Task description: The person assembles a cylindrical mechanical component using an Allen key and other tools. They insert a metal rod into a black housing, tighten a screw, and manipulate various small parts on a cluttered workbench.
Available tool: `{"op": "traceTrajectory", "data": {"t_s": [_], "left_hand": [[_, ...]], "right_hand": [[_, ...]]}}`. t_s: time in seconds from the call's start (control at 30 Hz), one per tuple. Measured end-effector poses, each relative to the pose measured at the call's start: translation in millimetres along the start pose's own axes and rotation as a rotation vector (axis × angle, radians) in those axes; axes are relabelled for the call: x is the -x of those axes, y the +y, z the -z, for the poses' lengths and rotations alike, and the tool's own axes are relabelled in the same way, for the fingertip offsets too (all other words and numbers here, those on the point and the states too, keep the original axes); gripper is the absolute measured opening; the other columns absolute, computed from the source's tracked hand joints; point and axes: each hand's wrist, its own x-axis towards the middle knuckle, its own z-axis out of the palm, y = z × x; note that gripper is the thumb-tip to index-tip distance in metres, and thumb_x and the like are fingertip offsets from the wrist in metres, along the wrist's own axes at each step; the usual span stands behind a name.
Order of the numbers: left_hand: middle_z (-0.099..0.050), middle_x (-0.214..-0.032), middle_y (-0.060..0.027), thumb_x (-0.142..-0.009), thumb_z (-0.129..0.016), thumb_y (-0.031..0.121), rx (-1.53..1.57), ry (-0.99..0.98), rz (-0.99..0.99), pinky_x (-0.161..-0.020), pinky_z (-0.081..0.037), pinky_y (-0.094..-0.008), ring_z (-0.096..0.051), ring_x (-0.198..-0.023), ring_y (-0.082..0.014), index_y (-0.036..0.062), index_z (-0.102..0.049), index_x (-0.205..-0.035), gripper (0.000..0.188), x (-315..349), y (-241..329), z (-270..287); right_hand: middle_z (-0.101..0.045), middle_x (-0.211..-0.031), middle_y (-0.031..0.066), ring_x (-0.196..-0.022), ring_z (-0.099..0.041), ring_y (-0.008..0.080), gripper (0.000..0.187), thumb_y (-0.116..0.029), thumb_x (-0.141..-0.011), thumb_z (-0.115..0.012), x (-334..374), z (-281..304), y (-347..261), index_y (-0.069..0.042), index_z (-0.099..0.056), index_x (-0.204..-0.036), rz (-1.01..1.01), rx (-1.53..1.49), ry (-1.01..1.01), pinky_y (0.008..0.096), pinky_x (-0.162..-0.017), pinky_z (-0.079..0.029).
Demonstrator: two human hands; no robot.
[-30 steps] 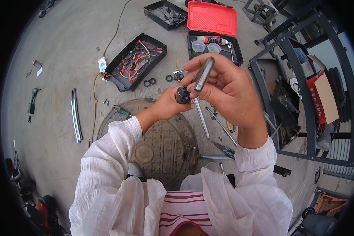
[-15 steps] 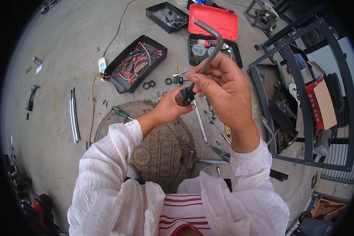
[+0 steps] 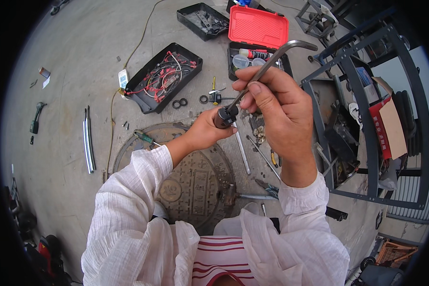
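Observation:
My left hand (image 3: 203, 128) is wrapped round a black cylindrical part (image 3: 222, 119), whose notched end faces up. A large bent hex key (image 3: 277, 55) stands in that end, its tip hidden inside. My right hand (image 3: 286, 109) pinches the key's long shank between thumb and fingers, with the short bent arm pointing off to the right. Below my hands lie a long metal rod (image 3: 242, 151) and a green-handled screwdriver (image 3: 143, 136). Just beyond the left hand, black rings (image 3: 180, 103) rest on the floor.
A round manhole cover (image 3: 171, 167) lies beneath my arms. Ahead stand a black tray (image 3: 139, 102) of red wires and a toolbox with a raised red lid (image 3: 258, 26). A dark metal frame (image 3: 374, 143) occupies the right. A hammer (image 3: 230, 194) and pliers (image 3: 267, 187) lie near me.
The hex key has turned about its shank, so its bent arm swung from the left to the right. My right hand shifted slightly right and its fingers opened out more.

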Motion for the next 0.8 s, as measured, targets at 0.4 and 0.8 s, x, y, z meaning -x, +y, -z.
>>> {"op": "traceTrajectory", "data": {"t_s": [0.4, 0.8], "left_hand": [[-0.050, -0.081, 0.0060, -0.077, -0.075, 0.007, -0.005, 0.011, 0.017, -0.068, -0.040, -0.0234, -0.044, -0.076, -0.0052, 0.0059, -0.055, -0.094, 0.026, 0, 2, 0], [-0.052, -0.075, 0.0046, -0.077, -0.074, 0.008, -0.056, 0.030, -0.081, -0.063, -0.040, -0.0244, -0.046, -0.070, -0.0061, 0.0058, -0.057, -0.087, 0.021, 15, 5, -9]], "right_hand": [[-0.066, -0.093, 0.0091, -0.072, -0.057, 0.0066, 0.019, -0.004, -0.094, -0.052, -1, 3, -1, 0.004, -0.061, -0.109, 0.013, -0.011, -0.005, 0.0209, -0.065, -0.047], [-0.066, -0.094, 0.0114, -0.075, -0.059, 0.0091, 0.017, -0.003, -0.094, -0.052, 18, 13, -11, 0.006, -0.059, -0.107, 0.079, 0.179, -0.125, 0.0222, -0.068, -0.049]]}}
